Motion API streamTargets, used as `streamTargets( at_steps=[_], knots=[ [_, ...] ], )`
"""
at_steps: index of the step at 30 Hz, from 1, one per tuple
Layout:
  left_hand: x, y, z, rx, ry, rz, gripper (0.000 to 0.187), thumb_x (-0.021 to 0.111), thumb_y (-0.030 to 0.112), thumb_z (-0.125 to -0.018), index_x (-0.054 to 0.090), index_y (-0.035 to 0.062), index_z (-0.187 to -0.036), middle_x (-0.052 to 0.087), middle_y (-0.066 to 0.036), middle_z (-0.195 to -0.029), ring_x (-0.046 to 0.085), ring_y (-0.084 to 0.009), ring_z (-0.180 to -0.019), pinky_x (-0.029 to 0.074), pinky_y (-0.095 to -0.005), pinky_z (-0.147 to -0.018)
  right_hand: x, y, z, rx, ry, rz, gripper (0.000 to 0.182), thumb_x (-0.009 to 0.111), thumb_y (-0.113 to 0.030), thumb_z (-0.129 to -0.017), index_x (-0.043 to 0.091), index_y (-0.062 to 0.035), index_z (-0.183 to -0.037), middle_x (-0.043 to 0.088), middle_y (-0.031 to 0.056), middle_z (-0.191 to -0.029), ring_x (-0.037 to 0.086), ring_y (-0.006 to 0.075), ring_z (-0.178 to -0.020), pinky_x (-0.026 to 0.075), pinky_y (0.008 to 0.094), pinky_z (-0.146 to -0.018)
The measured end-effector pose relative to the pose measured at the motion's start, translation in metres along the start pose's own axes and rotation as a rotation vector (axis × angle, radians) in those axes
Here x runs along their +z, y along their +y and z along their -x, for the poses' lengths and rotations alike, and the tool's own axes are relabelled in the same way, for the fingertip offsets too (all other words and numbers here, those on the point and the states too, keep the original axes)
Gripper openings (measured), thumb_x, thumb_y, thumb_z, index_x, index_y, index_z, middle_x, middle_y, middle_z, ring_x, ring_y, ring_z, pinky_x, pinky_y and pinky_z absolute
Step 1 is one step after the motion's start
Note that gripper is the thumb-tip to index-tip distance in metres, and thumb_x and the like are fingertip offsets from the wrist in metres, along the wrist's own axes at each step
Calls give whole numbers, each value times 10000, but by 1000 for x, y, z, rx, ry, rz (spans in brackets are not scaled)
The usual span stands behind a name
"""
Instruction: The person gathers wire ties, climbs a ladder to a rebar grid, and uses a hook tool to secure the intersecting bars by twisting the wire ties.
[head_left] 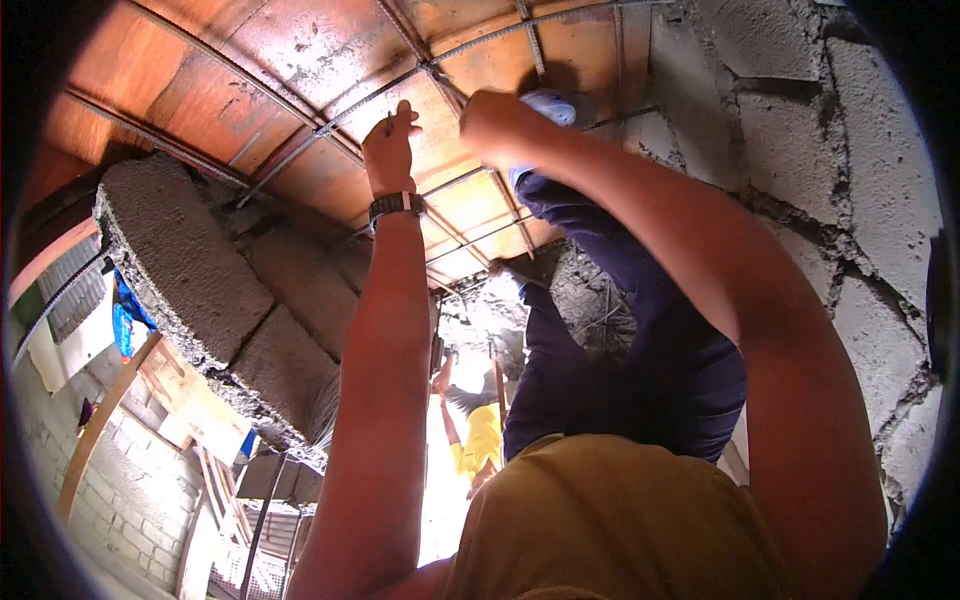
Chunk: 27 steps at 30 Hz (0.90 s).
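Note:
My left hand (388, 152), with a dark watch (396, 205) on its wrist, is raised over the steel rebar grid (424, 66). Its fingers are curled, and a small dark bit shows at them, too small to name. Close by on the right, my right hand (500, 128) is closed in a fist beside a rebar crossing; whatever it may grip is hidden. Under the bars lie orange-brown plywood panels (290, 50), wet or shiny in places. My leg in dark trousers (640, 340) stretches onto the panels, with a blue-grey shoe (550, 108) behind my right forearm.
A rough concrete block wall (800, 150) rises on the right. Another block edge (190, 260) stands on the left. Beyond and below, a person in a yellow shirt (482, 440) appears in bright light. Wooden boards (105, 425) and a blue sheet (128, 312) are at the far left.

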<state>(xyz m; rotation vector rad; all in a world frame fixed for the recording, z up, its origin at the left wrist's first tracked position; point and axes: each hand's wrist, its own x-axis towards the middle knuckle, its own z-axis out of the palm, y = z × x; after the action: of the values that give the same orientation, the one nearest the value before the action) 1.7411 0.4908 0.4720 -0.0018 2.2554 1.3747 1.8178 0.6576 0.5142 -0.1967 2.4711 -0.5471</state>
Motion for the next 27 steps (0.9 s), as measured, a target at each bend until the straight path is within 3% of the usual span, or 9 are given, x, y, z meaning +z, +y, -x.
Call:
streamTargets(
  at_steps=[2, 6, 7, 9, 10, 12, 14, 21, 27],
  knots=[
    [0, 19, -2, -195, -9, 146, 556, 633, 539, -871, 725, -9, -886, 684, -55, -753, 546, -157, -615, 443, -331, -601, -3, -52, 28, 575, 188, -474, 313, 544, -122, -861, 499, 56, -1115, 661, 278, -989, 679, 409, -843, 533, 504, -731],
    [4, 36, -27, -31, -131, -206, 630, 649, 614, -825, 723, -9, -880, 652, -56, -713, 537, -161, -602, 444, -331, -588, 19, -55, 22, 510, 336, -608, 455, 452, -462, -979, 526, -13, -976, 678, 231, -907, 681, 391, -879, 530, 492, -739],
    [6, 39, -32, 55, -152, -343, 617, 698, 597, -786, 723, -10, -894, 679, -89, -744, 582, -156, -659, 473, -322, -657, 19, -54, 17, 507, 252, -1335, 482, 423, -500, -986, 529, -32, -946, 660, 189, -842, 672, 348, -792, 527, 458, -683],
    [7, 45, -36, 54, -265, -230, 488, 774, 459, -755, 730, -2, -909, 709, -104, -818, 626, -160, -756, 485, -312, -739, 15, -59, 5, 0, 191, -2575, 493, 387, -514, -1005, 538, -59, -889, 560, 65, -718, 533, 186, -545, 447, 290, -495],
    [6, 51, -34, -27, -317, -103, 449, 791, 413, -746, 732, 0, -912, 714, -104, -837, 633, -166, -775, 485, -312, -749, 14, -74, 2, 320, 431, -2643, 454, 430, -495, -997, 543, -71, -881, 507, 24, -693, 401, 103, -494, 330, 207, -428],
    [7, 42, -48, 55, -331, -198, 400, 811, 347, -728, 734, 1, -913, 718, -96, -856, 632, -172, -763, 484, -311, -746, 53, -73, -10, -282, 201, -2911, 368, 476, -460, -990, 533, -103, -923, 482, -18, -667, 374, 64, -483, 283, 189, -389],
    [12, 26, -58, -2, -350, -92, 373, 805, 329, -733, 731, 7, -907, 707, -92, -808, 624, -172, -727, 486, -320, -709, 71, -63, -10, -397, 95, -2938, 334, 501, -461, -979, 533, -130, -953, 439, -55, -638, 351, 44, -466, 268, 204, -370],
    [44, 6, -45, 239, -151, -311, 347, 800, 320, -758, 642, 12, -785, 661, -107, -711, 608, -213, -629, 486, -343, -623, 89, 19, 9, 176, 193, -1902, 360, 570, -435, -957, 584, -79, -908, 446, -59, -618, 358, 37, -436, 285, 196, -376],
    [70, 12, -33, 174, 71, -237, 300, 822, 238, -732, 638, 6, -781, 662, -100, -702, 611, -213, -632, 497, -353, -633, 82, 79, -5, 107, 162, -1439, 363, 535, -419, -980, 620, -96, -837, 451, -21, -505, 357, 59, -364, 290, 248, -347]
  ],
)
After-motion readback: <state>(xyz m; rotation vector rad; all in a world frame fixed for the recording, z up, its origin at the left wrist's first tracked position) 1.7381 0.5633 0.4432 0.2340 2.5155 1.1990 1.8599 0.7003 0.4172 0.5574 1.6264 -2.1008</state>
